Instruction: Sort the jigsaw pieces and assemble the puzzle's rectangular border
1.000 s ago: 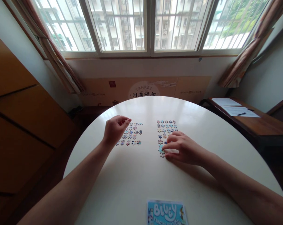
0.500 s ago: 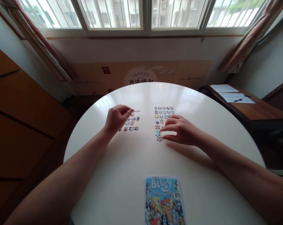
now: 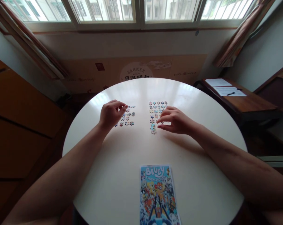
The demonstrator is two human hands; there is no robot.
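Small jigsaw puzzle pieces lie on the round white table (image 3: 122, 162) in two groups. My left hand (image 3: 111, 114) is over the left group of puzzle pieces (image 3: 127, 118), its thumb and fingers pinched together. Whatever may be between those fingertips is too small to make out. My right hand (image 3: 176, 120) hovers at the right group of puzzle pieces (image 3: 155, 107), fingers bent and apart, and covers part of its rows. Just left of its fingertips, a few pieces at the near end of this group (image 3: 153, 127) sit close together.
A colourful "Bluey" picture sheet or booklet (image 3: 157, 193) lies on the table close to me. To the right stands a wooden side table (image 3: 256, 101) with papers (image 3: 229, 91) and a pen. Windows and a wall are beyond the table.
The view has shifted, showing more of the picture booklet. My right hand has moved slightly forward from the near pieces. My left hand keeps its pinch over the left group.
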